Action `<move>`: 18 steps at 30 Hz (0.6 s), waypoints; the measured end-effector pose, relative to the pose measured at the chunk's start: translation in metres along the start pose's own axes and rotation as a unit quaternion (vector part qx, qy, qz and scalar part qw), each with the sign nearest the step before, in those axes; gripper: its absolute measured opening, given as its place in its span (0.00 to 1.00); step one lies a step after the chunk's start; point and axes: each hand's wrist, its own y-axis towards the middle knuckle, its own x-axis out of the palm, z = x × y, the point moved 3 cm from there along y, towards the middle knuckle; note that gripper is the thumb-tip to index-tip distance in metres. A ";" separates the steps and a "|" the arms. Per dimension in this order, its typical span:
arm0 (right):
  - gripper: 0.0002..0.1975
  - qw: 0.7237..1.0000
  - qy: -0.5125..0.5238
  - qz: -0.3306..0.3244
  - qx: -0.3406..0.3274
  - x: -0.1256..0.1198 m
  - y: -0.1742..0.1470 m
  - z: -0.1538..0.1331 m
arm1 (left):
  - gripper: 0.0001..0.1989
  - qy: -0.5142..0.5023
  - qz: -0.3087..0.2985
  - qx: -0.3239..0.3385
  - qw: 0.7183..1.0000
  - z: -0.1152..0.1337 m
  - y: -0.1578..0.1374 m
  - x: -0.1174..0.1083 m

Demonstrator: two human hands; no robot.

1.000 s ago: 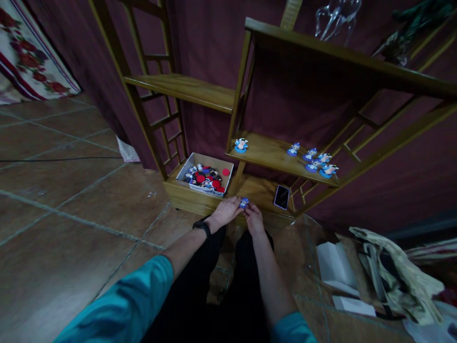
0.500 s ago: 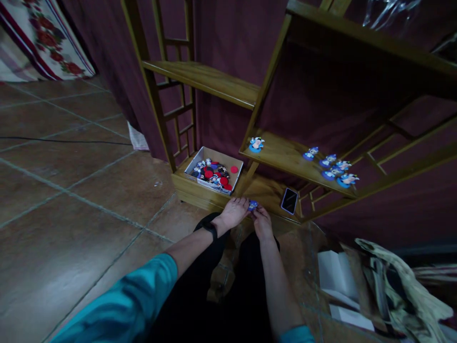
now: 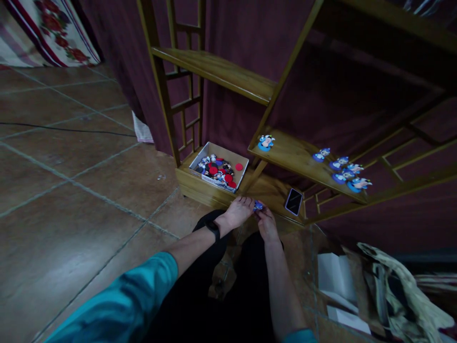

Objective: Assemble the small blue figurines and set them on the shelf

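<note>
Both of my hands meet in front of the lowest board of a wooden shelf unit (image 3: 200,191). My left hand (image 3: 238,213) and my right hand (image 3: 266,224) pinch a small blue figurine (image 3: 258,206) between their fingertips. Just beyond, an open cardboard box (image 3: 241,177) on that board holds several small figurines and red discs. A single blue figurine (image 3: 265,142) stands on the middle shelf (image 3: 294,158), and a cluster of blue figurines (image 3: 342,167) stands further right on it.
A dark phone (image 3: 293,201) lies on the bottom board right of my hands. A black watch sits on my left wrist. Brown floor tiles (image 3: 82,190) spread to the left. White boxes (image 3: 335,281) and crumpled cloth (image 3: 400,286) lie at lower right.
The camera has tilted, so the shelf has slid right and up in view. My hands stay together on the small blue figurine in the same place by the bottom board.
</note>
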 end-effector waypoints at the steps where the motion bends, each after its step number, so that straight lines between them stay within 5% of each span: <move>1: 0.15 1.000 -0.003 0.001 -0.001 0.000 0.000 0.000 | 0.16 -0.005 0.000 -0.004 1.000 0.000 0.000 0.000; 13: 0.14 0.999 0.038 0.000 -0.004 0.005 0.000 -0.006 | 0.15 -0.139 -0.038 -0.062 0.988 -0.019 0.012 0.008; 18: 0.14 0.998 0.058 0.005 0.001 0.004 0.000 -0.007 | 0.13 -0.299 -0.026 -0.114 0.947 -0.023 0.018 0.016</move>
